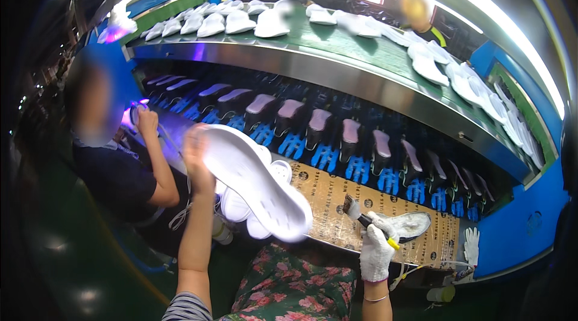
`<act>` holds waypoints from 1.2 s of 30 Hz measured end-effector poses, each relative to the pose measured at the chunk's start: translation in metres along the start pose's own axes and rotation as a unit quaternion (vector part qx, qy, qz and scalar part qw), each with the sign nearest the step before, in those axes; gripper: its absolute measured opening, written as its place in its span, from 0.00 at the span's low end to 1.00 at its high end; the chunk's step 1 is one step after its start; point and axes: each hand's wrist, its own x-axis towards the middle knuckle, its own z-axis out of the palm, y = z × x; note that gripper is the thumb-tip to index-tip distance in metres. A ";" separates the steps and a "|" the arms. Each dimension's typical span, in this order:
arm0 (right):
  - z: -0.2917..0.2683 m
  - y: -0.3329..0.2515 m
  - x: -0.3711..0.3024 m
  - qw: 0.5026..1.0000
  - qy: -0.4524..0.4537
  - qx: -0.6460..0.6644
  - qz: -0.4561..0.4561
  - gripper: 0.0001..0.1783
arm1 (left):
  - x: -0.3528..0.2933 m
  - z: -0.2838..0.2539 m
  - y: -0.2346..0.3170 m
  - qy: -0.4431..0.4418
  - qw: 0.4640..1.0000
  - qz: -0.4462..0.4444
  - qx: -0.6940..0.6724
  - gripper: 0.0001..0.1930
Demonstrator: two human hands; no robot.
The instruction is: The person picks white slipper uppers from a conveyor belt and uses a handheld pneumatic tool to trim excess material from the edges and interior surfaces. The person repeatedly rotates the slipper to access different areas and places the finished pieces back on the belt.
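Observation:
My bare left hand (197,155) grips the heel end of a large white shoe sole (250,179), raised and tilted with its hollow inner side showing. My right hand (376,256), in a white knitted glove, is closed around a brush (365,220) with a dark handle and a yellow end. The brush's bristles point up and left. Just right of that hand lies an oblong dish (415,223) with whitish residue inside. More white soles (235,205) are piled behind and below the held one, partly hidden by it.
Printed brown cardboard (328,219) covers the bench. Behind it runs a row of shoe lasts (319,119) above blue holders (325,157). Many white soles lie on the green upper conveyor (337,44). A co-worker's hand (147,121) is at the left. A white glove (471,246) hangs at the right.

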 end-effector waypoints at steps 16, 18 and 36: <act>0.040 0.019 -0.009 0.879 -0.288 -0.358 -0.127 0.08 | -0.299 -0.029 -0.063 -0.304 0.537 -0.731 -0.293 0.58; 0.041 0.020 -0.008 0.870 -0.289 -0.375 -0.138 0.07 | -0.305 -0.033 -0.070 -0.250 0.479 -0.719 -0.437 0.63; 0.056 0.039 -0.010 0.738 -0.395 -0.431 -0.337 0.18 | -0.286 0.013 -0.053 -0.210 0.701 -0.615 -0.293 0.55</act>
